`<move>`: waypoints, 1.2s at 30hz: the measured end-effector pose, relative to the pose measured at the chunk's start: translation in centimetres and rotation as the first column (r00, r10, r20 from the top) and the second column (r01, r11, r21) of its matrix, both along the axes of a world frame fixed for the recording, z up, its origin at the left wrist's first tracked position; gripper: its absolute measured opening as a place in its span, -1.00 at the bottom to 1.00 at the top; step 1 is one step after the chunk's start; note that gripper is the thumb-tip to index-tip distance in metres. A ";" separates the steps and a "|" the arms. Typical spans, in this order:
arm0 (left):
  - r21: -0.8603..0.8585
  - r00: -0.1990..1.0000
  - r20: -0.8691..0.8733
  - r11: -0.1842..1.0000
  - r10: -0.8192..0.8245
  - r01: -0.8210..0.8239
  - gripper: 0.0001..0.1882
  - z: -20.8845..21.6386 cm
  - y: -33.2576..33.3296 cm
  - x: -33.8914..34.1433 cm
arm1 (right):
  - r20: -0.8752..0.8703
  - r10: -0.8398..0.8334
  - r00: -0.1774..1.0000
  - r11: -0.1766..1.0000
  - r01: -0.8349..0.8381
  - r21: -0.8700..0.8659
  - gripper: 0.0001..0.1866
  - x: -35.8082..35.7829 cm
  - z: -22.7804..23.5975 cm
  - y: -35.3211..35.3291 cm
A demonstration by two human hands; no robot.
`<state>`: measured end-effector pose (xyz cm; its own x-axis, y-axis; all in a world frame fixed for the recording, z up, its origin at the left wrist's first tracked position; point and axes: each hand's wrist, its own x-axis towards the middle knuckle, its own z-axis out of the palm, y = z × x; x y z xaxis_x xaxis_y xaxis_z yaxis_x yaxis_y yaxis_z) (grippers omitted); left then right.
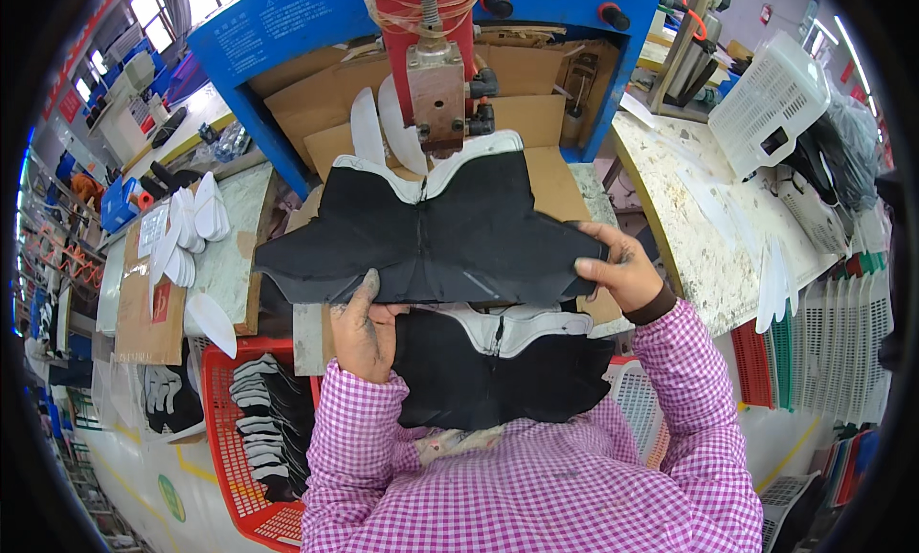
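Both of my hands hold a wide black shoe-upper piece (459,223) with a white curved edge along its top and a seam down its middle. My left hand (364,333) pinches its lower edge left of centre, thumb on top. At the right corner, my right hand (617,268) grips it between thumb and fingers. The white edge is at the metal block (438,91) of a blue press machine (278,41); whether they touch is hidden. Across my lap lies a similar black upper piece (498,376), also white-edged.
White sole-shaped pieces (199,213) are piled on the left table (244,208). Below it stands a red basket (220,428) of stacked black-and-white pieces. On the right table (661,184) are a white plastic basket (771,98) and more thin white pieces (773,280).
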<state>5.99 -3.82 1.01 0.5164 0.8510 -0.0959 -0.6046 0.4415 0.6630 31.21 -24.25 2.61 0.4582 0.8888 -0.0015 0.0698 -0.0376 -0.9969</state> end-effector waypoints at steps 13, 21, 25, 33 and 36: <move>0.137 0.927 0.114 0.919 0.357 -0.370 -0.64 2.0 9.1 -1.6 | -0.268 0.046 0.962 0.991 -0.010 0.133 -0.51 2.2 2.6 14.3; 0.100 0.980 0.109 0.979 0.169 -0.180 -0.58 0.9 6.1 -5.3 | -0.220 -0.076 0.972 0.994 0.092 0.063 -0.50 2.8 0.4 8.4; -0.004 0.993 0.114 0.999 -0.036 0.037 -0.59 0.5 5.0 -5.1 | -0.185 -0.197 0.963 0.976 0.210 0.058 -0.52 3.6 -0.1 2.4; 0.077 0.960 0.053 0.960 -0.275 0.270 -0.51 -1.0 3.7 7.0 | -0.241 -0.486 0.840 0.830 0.530 0.173 -0.52 5.1 -0.2 -6.1; 0.083 0.977 -0.109 0.977 -0.185 0.194 -0.63 -1.6 5.7 8.2 | -0.196 -0.579 0.791 0.773 0.609 0.175 -0.52 5.1 -0.6 -5.1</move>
<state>14.15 1.91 -0.54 0.6609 0.7461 -0.0811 -0.4440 0.4758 0.7592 36.27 -29.36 2.05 0.9041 0.4225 0.0640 -0.0180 0.1873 -0.9821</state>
